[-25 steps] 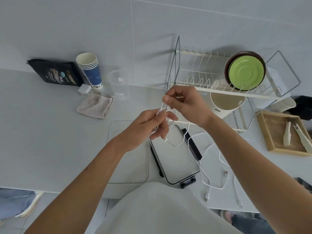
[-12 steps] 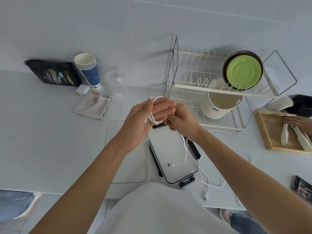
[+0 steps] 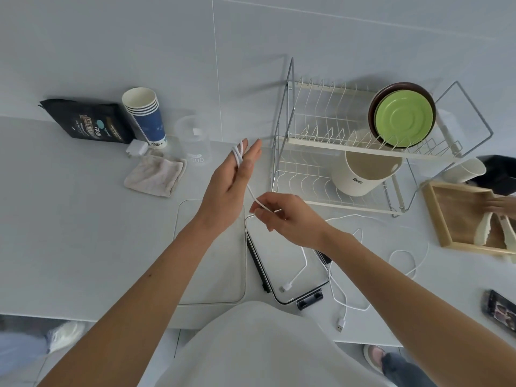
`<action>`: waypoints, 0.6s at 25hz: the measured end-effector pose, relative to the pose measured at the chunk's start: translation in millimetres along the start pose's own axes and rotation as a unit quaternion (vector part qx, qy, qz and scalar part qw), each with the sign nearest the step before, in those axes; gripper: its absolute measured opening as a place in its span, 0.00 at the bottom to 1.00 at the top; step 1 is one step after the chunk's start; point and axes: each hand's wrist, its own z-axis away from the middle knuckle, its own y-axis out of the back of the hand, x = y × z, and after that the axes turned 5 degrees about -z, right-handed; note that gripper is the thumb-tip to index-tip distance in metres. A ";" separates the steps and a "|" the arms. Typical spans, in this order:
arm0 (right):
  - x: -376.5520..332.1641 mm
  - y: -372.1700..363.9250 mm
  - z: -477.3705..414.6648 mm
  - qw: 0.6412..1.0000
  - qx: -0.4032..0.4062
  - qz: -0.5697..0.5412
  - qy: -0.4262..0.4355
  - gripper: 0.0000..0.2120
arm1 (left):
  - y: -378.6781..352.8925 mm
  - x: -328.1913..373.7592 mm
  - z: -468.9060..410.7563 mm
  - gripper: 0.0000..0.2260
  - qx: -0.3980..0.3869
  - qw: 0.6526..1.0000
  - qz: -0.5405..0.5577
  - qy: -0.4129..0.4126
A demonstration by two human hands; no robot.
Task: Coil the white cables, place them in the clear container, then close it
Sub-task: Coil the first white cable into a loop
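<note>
Coiling was under way, first cable only. The left hand [image 3: 229,185] was raised above the bench [image 3: 83,233] with fingers straight and spread, not clenched; a few turns of white cable [image 3: 238,156] were looped around the upper fingers. From those loops the cable ran down to the right hand [image 3: 284,219], whose grip was a pinch of thumb and fingers on the cable, feeding it toward the next wrap. Past the right hand the same cable hung down over the clear container [image 3: 287,263], its plug end [image 3: 285,287] lying near the container's front corner. Judged from this, a good stretch of this cable was left to wind. A second white cable [image 3: 339,289] lay loose and uncoiled on the bench just right of the container, one plug [image 3: 339,327] near the bench edge, with more slack curling off toward the wooden tray [image 3: 446,219]; I could not tell whether that slack was one cable or two. The container sat open, black latches showing along its sides, nothing stowed inside except the dangling tail. A clear flat piece [image 3: 209,261], likely the lid, lay beside it on the left. So: no cable finished, none packed, lid off. Remaining: finish this coil, coil the loose cable, put both in, fit the lid and latch it.
</note>
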 end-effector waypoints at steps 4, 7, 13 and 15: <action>-8.5 14.8 2.8 0.997 -0.014 0.065 0.034 0.06 | 2.4 -8.3 0.2 0.19 -0.037 0.989 -0.143 0.026; -16.3 33.0 3.2 0.996 0.010 0.075 0.049 0.06 | 2.8 -8.1 2.3 0.18 -0.078 0.986 -0.138 0.050; -35.4 56.0 -3.4 0.993 0.046 0.062 0.090 0.07 | -0.8 1.3 10.0 0.15 -0.144 0.983 0.011 0.110; -39.7 59.7 -7.5 0.993 0.054 0.034 0.099 0.06 | -2.4 11.6 14.1 0.17 -0.157 0.982 0.026 0.103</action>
